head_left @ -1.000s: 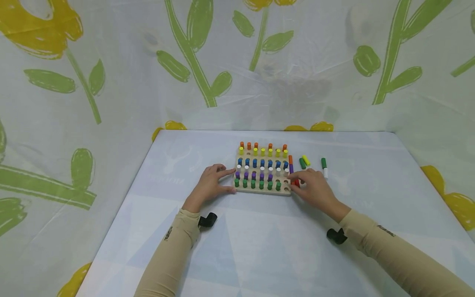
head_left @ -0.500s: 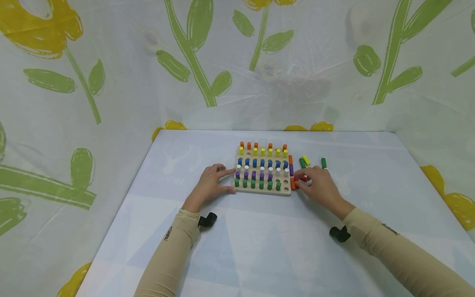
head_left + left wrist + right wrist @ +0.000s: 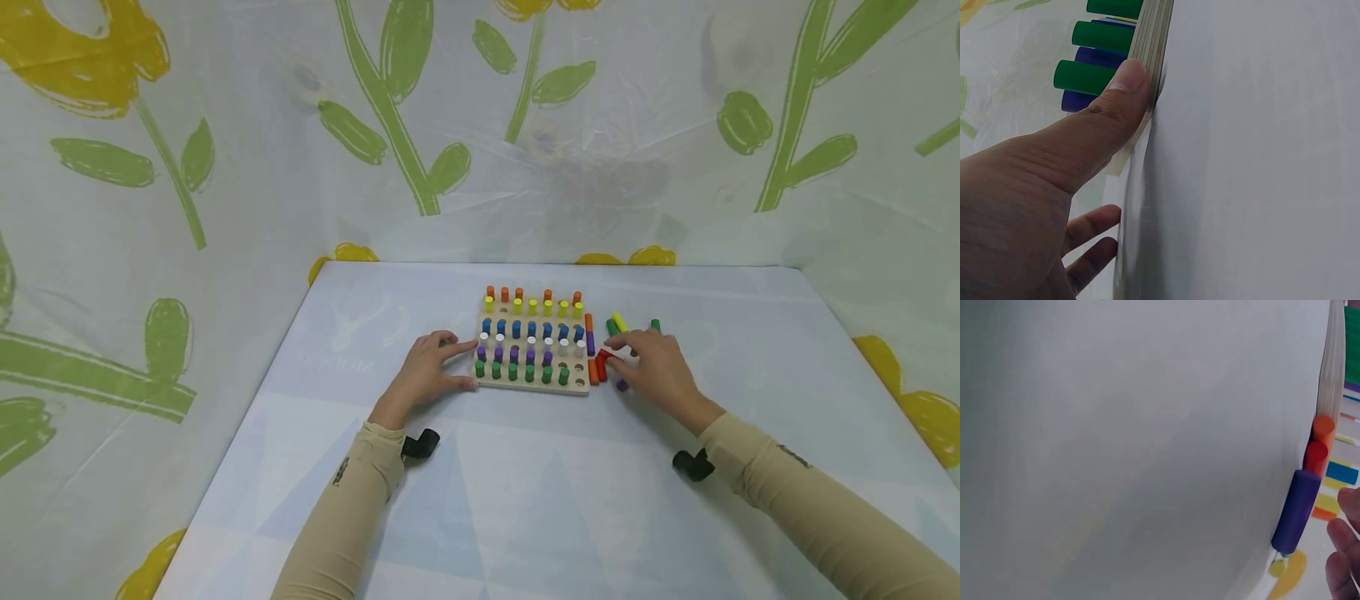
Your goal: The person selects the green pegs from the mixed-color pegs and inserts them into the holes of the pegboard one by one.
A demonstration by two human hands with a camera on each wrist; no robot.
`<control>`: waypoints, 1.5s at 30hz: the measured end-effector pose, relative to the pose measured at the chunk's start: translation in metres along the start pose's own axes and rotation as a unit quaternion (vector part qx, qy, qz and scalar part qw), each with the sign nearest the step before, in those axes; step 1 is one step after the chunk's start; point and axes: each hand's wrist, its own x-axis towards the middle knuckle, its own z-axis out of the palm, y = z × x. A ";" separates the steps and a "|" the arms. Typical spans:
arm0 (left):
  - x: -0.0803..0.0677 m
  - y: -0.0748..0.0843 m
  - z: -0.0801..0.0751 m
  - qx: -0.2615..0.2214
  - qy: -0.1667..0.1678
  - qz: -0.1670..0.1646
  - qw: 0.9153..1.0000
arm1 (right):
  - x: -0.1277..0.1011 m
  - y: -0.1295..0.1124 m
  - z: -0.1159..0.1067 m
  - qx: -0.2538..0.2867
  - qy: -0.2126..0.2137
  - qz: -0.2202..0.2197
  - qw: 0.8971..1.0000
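Note:
A wooden pegboard (image 3: 528,385) with rows of orange, yellow, blue, white, purple and green pegs lies mid-table. My left hand (image 3: 422,377) touches its left side, index finger extended at the edge and thumb at the near corner. In the left wrist view the thumb (image 3: 1116,109) presses on the board's side edge, beside green pegs. My right hand (image 3: 660,375) is just right of the board, thumb and index fingertips at loose red pegs (image 3: 602,368). Whether they pinch one cannot be told. A purple peg (image 3: 1296,511) lies below this hand; several right fingers (image 3: 1341,540) show at the frame's edge.
Orange (image 3: 593,372) and purple (image 3: 590,343) loose pegs lie along the board's right edge. Green (image 3: 612,327) and yellow (image 3: 619,322) pegs lie farther back, with another green peg (image 3: 656,324) behind the right hand. A flower-printed sheet (image 3: 525,192) stands behind the table.
My right hand has moved rightward from the board's edge over the loose pegs, uncovering red pegs and the end of a purple one. My left hand has stayed against the board.

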 end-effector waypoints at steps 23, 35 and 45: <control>0.001 0.000 0.000 0.001 -0.001 0.006 1.000 | 0.018 0.019 -0.005 -0.028 -0.015 0.015 0.999; 0.001 -0.002 0.000 0.002 -0.001 0.003 1.000 | 0.028 0.022 -0.006 -0.034 -0.020 0.017 0.999; 0.002 -0.001 0.000 0.003 -0.007 -0.004 1.000 | 0.035 0.020 -0.005 -0.042 -0.030 0.013 0.999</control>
